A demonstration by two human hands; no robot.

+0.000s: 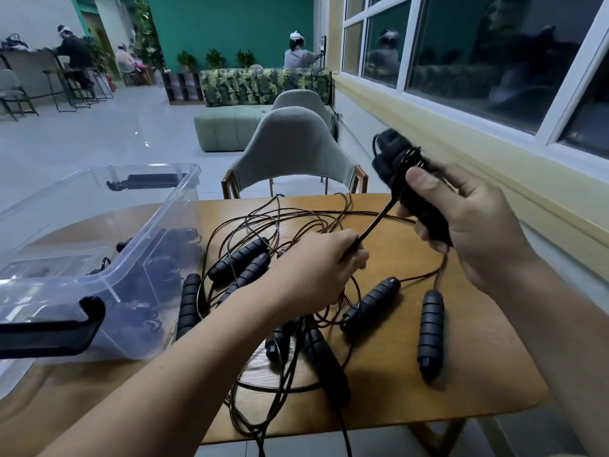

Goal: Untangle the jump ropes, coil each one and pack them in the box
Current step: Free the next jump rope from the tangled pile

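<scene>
Jump ropes [239, 258] mostly lie tangled mid-table [478, 374], a few in the box [82, 209] at its left edge; the right hand [468, 222] grips handles [415, 196], the left hand [316, 268] pinches their cord [379, 222].

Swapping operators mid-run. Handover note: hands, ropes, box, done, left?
Right hand grips a partly wound rope bundle, raised above the table.
Left hand pinches the cord running to that bundle.
Other ropes lie tangled on the table, handles loose among them.
Clear box stands at the table's left; dark bundles inside look like packed ropes.
Done: some ropes seemingly packed.
Left: finish this coil, pack it, then untangle, coil and pack the rest.
</scene>
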